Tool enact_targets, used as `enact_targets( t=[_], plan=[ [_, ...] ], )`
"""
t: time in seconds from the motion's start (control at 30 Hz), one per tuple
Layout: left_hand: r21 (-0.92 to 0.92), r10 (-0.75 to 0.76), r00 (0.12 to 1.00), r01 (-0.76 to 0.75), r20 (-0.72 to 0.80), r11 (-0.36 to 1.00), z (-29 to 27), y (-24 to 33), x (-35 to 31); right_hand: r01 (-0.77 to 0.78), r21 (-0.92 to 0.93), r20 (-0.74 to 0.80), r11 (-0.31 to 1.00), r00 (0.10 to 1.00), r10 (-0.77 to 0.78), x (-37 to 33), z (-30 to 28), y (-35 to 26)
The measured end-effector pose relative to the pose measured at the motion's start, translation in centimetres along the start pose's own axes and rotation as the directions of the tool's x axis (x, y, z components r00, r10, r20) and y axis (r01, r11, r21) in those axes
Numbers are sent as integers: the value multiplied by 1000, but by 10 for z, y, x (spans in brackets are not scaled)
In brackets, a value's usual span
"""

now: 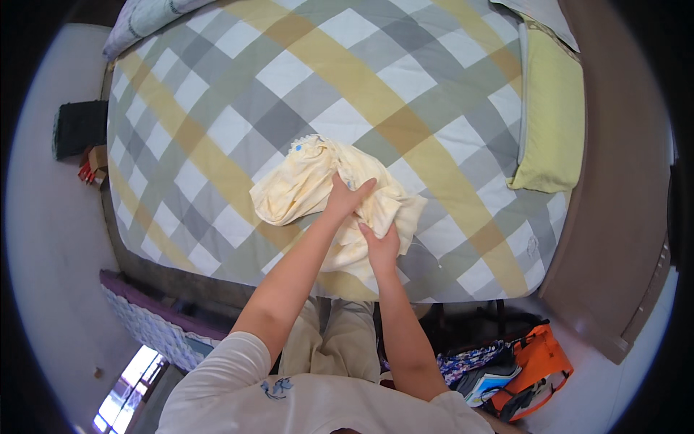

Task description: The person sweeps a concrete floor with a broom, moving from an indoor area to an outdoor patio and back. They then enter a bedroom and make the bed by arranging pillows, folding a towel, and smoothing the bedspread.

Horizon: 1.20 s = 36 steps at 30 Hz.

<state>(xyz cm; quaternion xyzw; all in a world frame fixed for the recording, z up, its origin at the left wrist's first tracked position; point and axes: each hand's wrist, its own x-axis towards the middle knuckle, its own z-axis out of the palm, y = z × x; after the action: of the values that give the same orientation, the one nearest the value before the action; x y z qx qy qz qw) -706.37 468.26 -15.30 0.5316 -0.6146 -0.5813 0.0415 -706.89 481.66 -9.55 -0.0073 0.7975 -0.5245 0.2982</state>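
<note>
A crumpled pale yellow cloth garment (293,189) lies on the near half of the bed, its far edge scalloped with a small blue spot beside it. What kind of garment it is cannot be made out. My left hand (345,198) grips its middle, the thumb stretched to the right and the other fingers sunk in the folds. Just nearer and to the right, my right hand (382,246) holds the lower right part, thumb on top and fingers mostly hidden by cloth. One part of the garment spreads to the left, and another hangs toward the bed's near edge.
A checked bedsheet (238,137) covers the mattress. At the right lies a yellow-green pillow (553,108) by the brown headboard (622,181). An orange bag (542,365) stands on the floor at lower right. A dark box (81,129) is beyond the bed's left side.
</note>
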Motion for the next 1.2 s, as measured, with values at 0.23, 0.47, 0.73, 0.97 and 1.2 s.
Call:
enact_targets(
  t=[0.23,0.47,0.73,0.97,1.2],
  plan=[
    [-473,-254,955,297,154,830,-44,27,3,-122,106,-338,987,929,151,-20,-46,-31],
    [-680,45,966,145,253,718,-182,135,-107,20,97,-383,995,924,18,-20,-96,-24],
    [-717,331,907,-49,260,696,-265,190,-252,-497,463,607,734,781,146,-41,-72,-124],
    [-357,253,844,-78,474,931,-302,181,-320,-689,507,859,519,449,-244,-139,-78,-255],
    [-247,213,737,-64,642,967,-348,154,-338,-450,541,734,710,665,-139,-232,-106,-290]
  ],
)
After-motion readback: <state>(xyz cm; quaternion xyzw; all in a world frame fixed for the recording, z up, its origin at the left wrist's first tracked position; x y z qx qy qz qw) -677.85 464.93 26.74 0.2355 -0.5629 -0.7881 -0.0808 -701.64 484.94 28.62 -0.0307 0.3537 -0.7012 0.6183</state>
